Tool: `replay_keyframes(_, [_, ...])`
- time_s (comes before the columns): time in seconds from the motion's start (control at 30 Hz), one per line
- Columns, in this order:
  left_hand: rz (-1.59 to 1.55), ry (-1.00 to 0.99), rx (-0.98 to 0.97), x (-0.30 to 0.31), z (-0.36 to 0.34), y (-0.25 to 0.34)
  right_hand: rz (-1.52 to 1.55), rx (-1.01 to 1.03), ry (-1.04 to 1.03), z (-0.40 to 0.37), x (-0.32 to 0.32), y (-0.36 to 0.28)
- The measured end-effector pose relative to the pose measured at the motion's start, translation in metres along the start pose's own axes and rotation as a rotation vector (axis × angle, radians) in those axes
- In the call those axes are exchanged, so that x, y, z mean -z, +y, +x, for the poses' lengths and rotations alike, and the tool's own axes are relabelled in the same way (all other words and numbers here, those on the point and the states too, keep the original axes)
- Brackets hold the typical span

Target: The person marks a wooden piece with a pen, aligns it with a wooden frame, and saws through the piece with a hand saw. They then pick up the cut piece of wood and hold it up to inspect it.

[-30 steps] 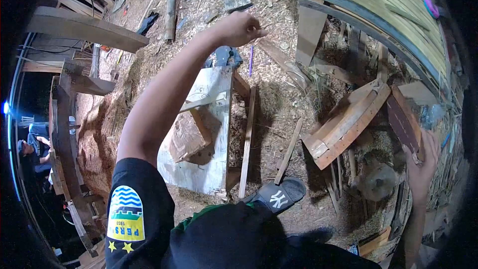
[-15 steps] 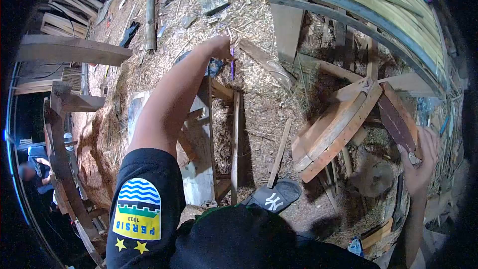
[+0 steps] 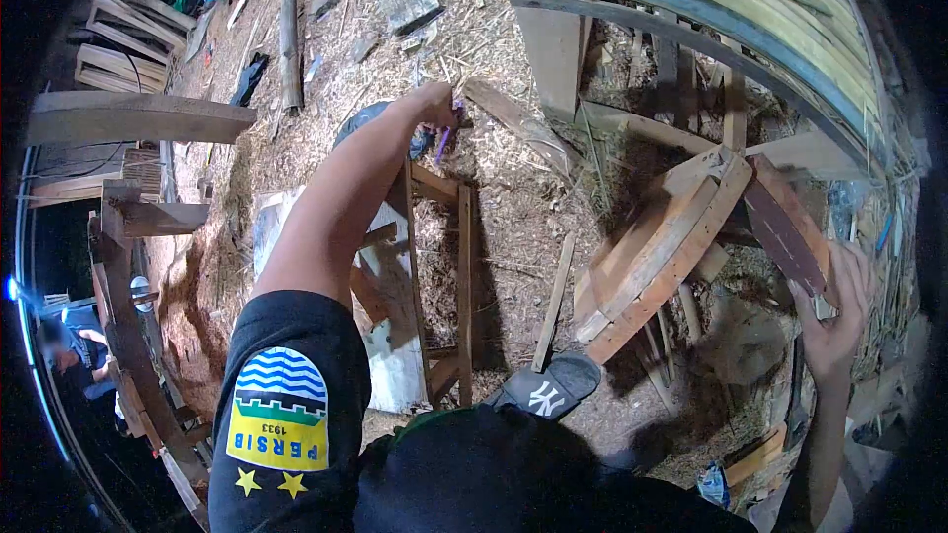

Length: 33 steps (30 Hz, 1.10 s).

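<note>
Gripping a brown-faced board (image 3: 780,232) with my right hand (image 3: 832,304), I could fumble the purple stick (image 3: 441,146), my left hand (image 3: 433,106) stretched far out, its hold unclear.

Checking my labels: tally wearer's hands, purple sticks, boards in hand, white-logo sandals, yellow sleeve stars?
Hands: 2 (left hand, right hand)
Purple stick: 1
Board in hand: 1
White-logo sandal: 1
Yellow stars: 2
Total: 7

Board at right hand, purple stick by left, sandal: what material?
Board: likely wood, bare-looking tan edge; dark face perhaps painted. Purple stick: plastic or painted wood, too small to tell. Sandal: probably rubber or foam, by its matte grey look.
</note>
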<state>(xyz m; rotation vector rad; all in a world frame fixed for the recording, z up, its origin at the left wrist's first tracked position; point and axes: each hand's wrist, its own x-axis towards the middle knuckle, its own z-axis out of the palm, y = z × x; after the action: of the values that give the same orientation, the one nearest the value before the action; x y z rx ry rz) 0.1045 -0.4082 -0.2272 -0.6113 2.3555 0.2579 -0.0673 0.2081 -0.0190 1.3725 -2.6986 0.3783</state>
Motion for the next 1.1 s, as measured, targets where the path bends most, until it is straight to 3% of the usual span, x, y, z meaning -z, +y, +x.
replay_keyframes(0.13, [-0.035, 0.001, 0.032, 0.021, -0.018, 0.015, -0.028, 0.003, 0.016, 0.004, 0.003, -0.003])
replay_keyframes(0.17, [-0.051, 0.108, -0.048, 0.016, -0.015, 0.006, 0.013, 0.013, 0.025, 0.007, 0.004, -0.005])
replay_keyframes(0.23, [-0.314, 0.065, -0.063, 0.034, -0.036, 0.017, 0.075, 0.043, 0.071, 0.013, 0.008, -0.012])
replay_keyframes(0.27, [-0.207, 0.111, -0.097, 0.038, -0.034, 0.017, 0.083, 0.039, 0.064, 0.015, 0.01, -0.013])
replay_keyframes(0.47, [-0.287, 0.095, -0.176, 0.083, -0.091, 0.056, 0.088, 0.062, 0.108, 0.007, 0.007, 0.0])
replay_keyframes(0.63, [-0.433, 0.113, -0.419, 0.111, -0.176, 0.127, 0.134, 0.079, 0.177, -0.002, -0.001, 0.007])
replay_keyframes(0.77, [-0.492, 0.22, -0.472, 0.13, -0.23, 0.198, 0.202, 0.082, 0.167, -0.007, 0.002, 0.008])
replay_keyframes(0.8, [-0.487, 0.22, -0.475, 0.133, -0.234, 0.211, 0.202, 0.078, 0.172, -0.008, 0.0, 0.01])
replay_keyframes(0.9, [-0.317, 0.498, -0.668, 0.146, -0.244, 0.253, 0.206, 0.097, 0.205, -0.01, -0.008, 0.015])
replay_keyframes(1.07, [-0.225, 0.548, -0.679, 0.151, -0.244, 0.305, 0.199, 0.108, 0.251, -0.013, -0.012, 0.018])
replay_keyframes(1.1, [-0.219, 0.552, -0.767, 0.148, -0.23, 0.308, 0.202, 0.11, 0.255, -0.013, -0.012, 0.018])
